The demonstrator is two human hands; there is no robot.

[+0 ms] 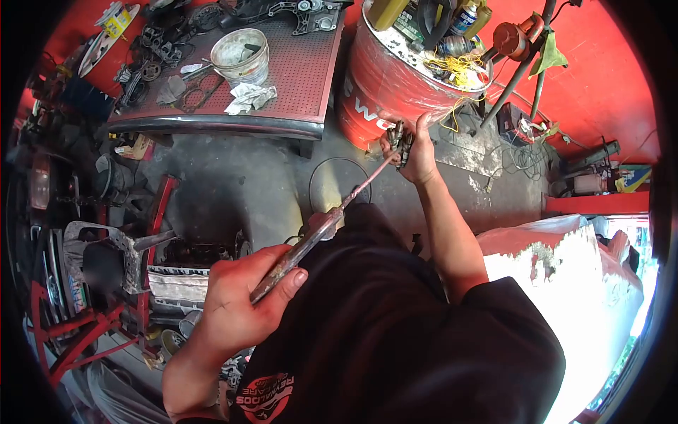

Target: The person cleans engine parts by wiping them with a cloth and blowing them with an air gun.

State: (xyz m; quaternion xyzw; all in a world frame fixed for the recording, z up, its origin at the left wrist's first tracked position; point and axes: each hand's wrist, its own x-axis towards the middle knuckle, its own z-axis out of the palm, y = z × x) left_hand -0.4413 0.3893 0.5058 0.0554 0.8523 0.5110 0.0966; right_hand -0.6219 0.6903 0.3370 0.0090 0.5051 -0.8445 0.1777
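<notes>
My left hand (244, 300) is wrapped round the worn grey handle of a long tool (311, 237) with a thin reddish rod at its front. The rod points up and right, its tip reaching my right hand (417, 152). Several small dark metal parts (400, 141), oily and roughly cylindrical, sit in that right hand, with the thumb raised beside them. Their exact kind is too small to tell. Both hands are above the floor, in front of my dark shirt.
A red drum (374, 85) carries bottles and yellow string (455, 71). On the red perforated table (300, 78) stand a white bucket (240, 56), a crumpled rag (251, 97) and metal parts. An engine block (187, 275) lies at left near a red frame (159, 205). White sheeting (558, 283) covers something at right.
</notes>
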